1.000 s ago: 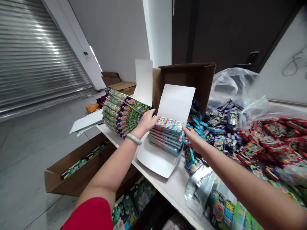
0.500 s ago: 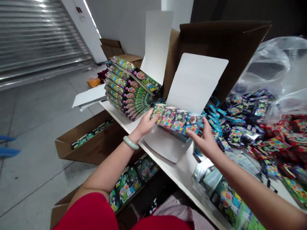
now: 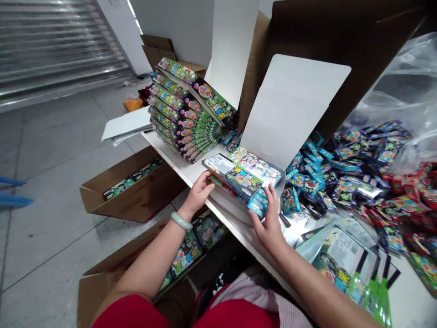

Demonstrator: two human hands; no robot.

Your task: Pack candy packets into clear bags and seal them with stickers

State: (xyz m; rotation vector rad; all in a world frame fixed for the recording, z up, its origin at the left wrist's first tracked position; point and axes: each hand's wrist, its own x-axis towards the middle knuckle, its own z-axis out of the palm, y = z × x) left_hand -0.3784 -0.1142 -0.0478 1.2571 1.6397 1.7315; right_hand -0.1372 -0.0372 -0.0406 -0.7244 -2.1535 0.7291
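Clasping printed boxes (image 3: 235, 178) between them, the left hand (image 3: 197, 196) and right hand (image 3: 268, 225) curl half-closed at the stack's ends.

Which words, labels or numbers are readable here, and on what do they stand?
No text is clearly readable.
The tilted box: white label, print too small to read.
The stacked boxes: large stylised characters, too blurred to read.
The flat packets: white panels, print too small.
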